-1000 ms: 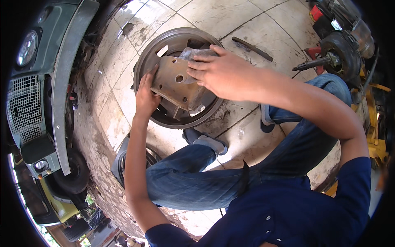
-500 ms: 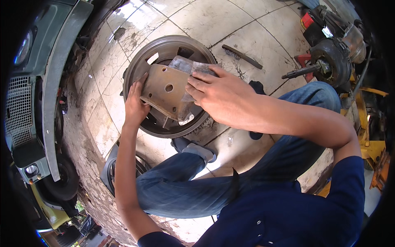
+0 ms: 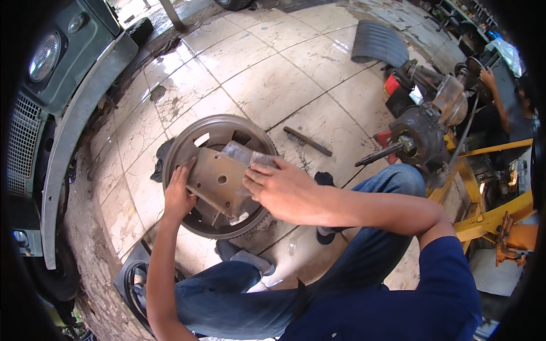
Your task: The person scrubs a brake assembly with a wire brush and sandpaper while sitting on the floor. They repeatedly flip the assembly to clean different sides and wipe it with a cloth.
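Observation:
A brownish metal plate (image 3: 207,177) with several round holes lies tilted over a round metal wheel rim (image 3: 264,138) on the floor. My left hand (image 3: 180,193) grips the plate's left edge, thumb and fingers closed about it. Across the plate's right end my right hand (image 3: 278,190) presses a worn grey sheet (image 3: 263,159) that looks like sandpaper, its fingers bent over it. Part of the sheet is hidden under that hand. Beyond the rim, a wire brush (image 3: 307,141) rests on the tiles.
To the right stands a greasy axle hub (image 3: 418,136) by a yellow metal frame (image 3: 489,219). Another person's hand (image 3: 488,78) shows at the far right. A vehicle's grey bumper (image 3: 85,119) runs along the left. A dark ribbed mat (image 3: 378,42) lies farther back.
My view has lifted, so the plate, rim and both hands appear lower and more of the far floor shows. Both hands keep their places on the plate; the right has barely shifted.

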Tool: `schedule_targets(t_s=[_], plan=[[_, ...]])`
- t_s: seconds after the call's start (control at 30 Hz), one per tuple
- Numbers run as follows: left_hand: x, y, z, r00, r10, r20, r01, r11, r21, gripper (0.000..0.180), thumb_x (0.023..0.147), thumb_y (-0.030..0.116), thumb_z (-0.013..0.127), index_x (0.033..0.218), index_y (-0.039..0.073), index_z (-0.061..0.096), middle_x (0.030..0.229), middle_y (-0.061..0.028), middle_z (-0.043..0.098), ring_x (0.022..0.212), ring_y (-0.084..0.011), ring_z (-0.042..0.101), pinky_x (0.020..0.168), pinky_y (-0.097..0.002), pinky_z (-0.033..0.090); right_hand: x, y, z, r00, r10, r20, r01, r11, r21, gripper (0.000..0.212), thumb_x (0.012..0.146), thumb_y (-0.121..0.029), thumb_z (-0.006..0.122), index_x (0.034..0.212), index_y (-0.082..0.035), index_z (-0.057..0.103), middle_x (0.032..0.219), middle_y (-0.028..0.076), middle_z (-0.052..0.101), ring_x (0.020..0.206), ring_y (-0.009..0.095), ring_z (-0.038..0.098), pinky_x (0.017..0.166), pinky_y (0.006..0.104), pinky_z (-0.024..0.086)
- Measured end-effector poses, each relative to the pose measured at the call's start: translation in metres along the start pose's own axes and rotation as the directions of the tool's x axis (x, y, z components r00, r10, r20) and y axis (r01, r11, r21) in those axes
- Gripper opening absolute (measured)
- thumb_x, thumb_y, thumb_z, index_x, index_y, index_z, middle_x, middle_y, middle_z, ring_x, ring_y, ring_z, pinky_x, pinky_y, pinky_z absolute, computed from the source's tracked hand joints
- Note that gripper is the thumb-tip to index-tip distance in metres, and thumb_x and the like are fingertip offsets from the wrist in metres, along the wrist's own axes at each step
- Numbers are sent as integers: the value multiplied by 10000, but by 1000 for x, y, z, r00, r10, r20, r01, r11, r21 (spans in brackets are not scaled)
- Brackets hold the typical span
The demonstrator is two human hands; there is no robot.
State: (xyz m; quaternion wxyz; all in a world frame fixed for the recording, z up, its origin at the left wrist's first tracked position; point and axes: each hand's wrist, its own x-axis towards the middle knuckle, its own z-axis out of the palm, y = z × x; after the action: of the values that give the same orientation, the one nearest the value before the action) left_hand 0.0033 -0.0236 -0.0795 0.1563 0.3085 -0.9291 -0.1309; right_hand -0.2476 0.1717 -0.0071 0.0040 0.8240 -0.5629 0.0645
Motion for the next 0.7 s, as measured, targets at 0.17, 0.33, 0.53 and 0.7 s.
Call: schedule_targets(t_s=[0.17,0.33,0.53,0.7], plan=[[2,4,0,1000,-14,-12,14,1000,15,792,715,24,766,1442,138,473,1294,-158,585,1209,-395,554,979,-460,508,2,12,3,1000,-8,1,8,997,73,415,987,-238,552,1311,14,609,1368,123,620,1357,264,505,1088,426,395],[-8,-1,0,999,-17,-33,19,998,63,817,690,10,752,1444,144,467,1266,-158,589,1201,-395,554,976,-460,512,0,2,1,997,-59,40,58,998,28,399,1004,-235,525,1316,-1,607,1376,111,615,1364,263,496,1089,413,396],[-1,3,2,997,-69,32,69,998,-10,832,706,25,759,1468,151,450,1309,-197,576,1248,-404,540,1029,-465,483,11,18,10,996,15,-86,4,974,224,337,1021,-212,505,1251,3,628,1288,141,658,1261,286,588,986,419,491],[-4,1,3,997,-50,-51,54,994,91,737,695,33,713,1390,137,490,1184,-121,598,1165,-333,572,952,-441,531,10,17,29,987,-46,-156,76,978,195,356,1008,-206,535,1276,13,617,1340,157,625,1312,290,547,1081,425,451]])
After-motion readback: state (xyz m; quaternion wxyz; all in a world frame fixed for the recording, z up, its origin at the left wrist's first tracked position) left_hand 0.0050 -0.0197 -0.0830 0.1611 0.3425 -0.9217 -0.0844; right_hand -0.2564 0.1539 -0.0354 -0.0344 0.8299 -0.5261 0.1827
